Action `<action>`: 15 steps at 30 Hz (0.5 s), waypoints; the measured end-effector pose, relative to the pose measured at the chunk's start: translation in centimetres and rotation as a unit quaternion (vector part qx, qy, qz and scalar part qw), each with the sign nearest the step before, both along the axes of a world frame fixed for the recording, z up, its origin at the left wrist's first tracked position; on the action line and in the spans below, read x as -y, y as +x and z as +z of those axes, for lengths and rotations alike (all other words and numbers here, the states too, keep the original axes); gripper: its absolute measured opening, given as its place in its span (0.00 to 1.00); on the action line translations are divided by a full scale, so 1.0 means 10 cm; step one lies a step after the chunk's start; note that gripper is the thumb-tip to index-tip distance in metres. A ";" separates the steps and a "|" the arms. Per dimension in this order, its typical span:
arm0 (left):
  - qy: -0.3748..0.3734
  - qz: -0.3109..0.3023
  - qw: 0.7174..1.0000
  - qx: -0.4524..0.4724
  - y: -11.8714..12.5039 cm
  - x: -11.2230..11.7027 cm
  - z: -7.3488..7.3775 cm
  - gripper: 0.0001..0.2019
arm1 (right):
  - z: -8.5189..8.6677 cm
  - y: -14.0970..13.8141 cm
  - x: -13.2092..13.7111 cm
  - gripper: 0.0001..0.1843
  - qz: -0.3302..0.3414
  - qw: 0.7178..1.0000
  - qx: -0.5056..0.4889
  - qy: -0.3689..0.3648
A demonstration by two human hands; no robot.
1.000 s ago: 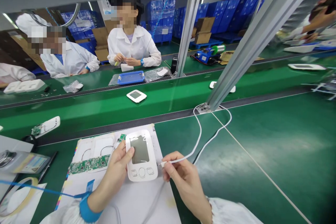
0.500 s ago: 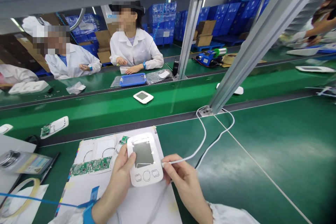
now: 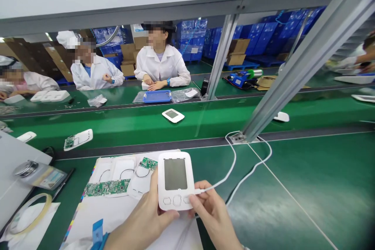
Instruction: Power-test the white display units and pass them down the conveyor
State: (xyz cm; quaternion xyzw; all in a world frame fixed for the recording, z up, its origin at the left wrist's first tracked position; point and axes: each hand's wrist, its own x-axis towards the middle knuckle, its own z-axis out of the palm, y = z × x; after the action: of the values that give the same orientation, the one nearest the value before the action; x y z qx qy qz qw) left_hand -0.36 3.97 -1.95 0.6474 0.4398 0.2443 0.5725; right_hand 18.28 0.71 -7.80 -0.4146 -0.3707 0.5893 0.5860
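The white device (image 3: 175,174) is held face-up, screen and three buttons showing, just above a white sheet (image 3: 123,215) on the green table (image 3: 293,187). The left hand (image 3: 145,220) clamps its lower edge with fingers curled. The right hand (image 3: 215,216) fingers pinch the white cable (image 3: 209,188) at the device's right side. A green circuit board (image 3: 107,187) lies just left.

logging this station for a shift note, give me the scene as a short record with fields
left hand: left hand grips the white rectangular plastic device with a grey screen, thumb along its left edge
right hand: right hand pinches the plug end of the thin white cable at the device's right edge
under the hands: white paper sheet bearing a green circuit board
belt: green conveyor belt carrying another white screen unit
across the belt: people in white coats, blue plastic tray
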 end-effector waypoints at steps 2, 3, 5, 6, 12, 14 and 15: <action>-0.003 0.001 1.000 0.014 0.01 -0.01 0.01 0.43 | -0.01 0.01 0.01 0.19 0.023 1.000 -0.006 -0.006; -0.007 0.003 1.000 0.024 0.01 -0.01 0.01 0.42 | -0.02 0.02 0.01 0.19 0.030 0.999 -0.009 -0.011; -0.011 0.004 0.999 0.043 0.02 -0.01 0.00 0.42 | -0.03 0.02 0.01 0.20 0.032 0.999 -0.011 -0.015; -0.011 0.001 0.999 0.049 0.02 0.00 0.00 0.42 | -0.03 0.03 0.00 0.20 0.031 0.999 -0.010 -0.015; -0.013 -0.001 0.999 0.033 0.02 0.01 0.02 0.41 | 0.00 -0.01 0.01 0.21 0.019 0.999 -0.015 -0.020; -0.018 0.005 1.000 0.019 0.02 0.02 0.03 0.43 | 0.02 -0.03 0.02 0.23 -0.001 0.999 -0.024 -0.024; -0.021 0.008 1.000 0.014 0.02 0.02 0.03 0.44 | 0.03 -0.05 0.03 0.23 -0.011 0.999 -0.027 -0.025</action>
State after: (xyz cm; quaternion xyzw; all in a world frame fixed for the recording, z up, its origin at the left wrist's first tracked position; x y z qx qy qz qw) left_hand -0.14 3.81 -1.63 0.6287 0.4417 0.2483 0.5899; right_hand 17.82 0.45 -7.47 -0.4170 -0.3351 0.6030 0.5918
